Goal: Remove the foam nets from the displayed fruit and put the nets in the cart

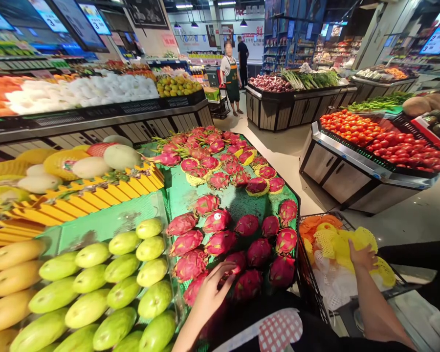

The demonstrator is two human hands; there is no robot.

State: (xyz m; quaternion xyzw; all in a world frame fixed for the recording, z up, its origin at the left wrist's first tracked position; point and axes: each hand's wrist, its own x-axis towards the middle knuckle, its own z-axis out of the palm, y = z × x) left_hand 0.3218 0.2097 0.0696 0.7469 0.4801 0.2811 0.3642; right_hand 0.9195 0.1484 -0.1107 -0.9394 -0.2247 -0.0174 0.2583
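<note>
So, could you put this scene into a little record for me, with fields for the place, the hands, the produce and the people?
Place: produce area of a shop
Left hand: fingers curled over dragon fruit on a green mat
Left grip: cannot tell whether it holds a fruit
Right hand: at the yellow nets in a wire basket
Left of the dragon fruit: green fruit in rows
Right side, farther off: tomatoes on a stand
People: a person in an apron and one in dark clothes, both in the background
</note>
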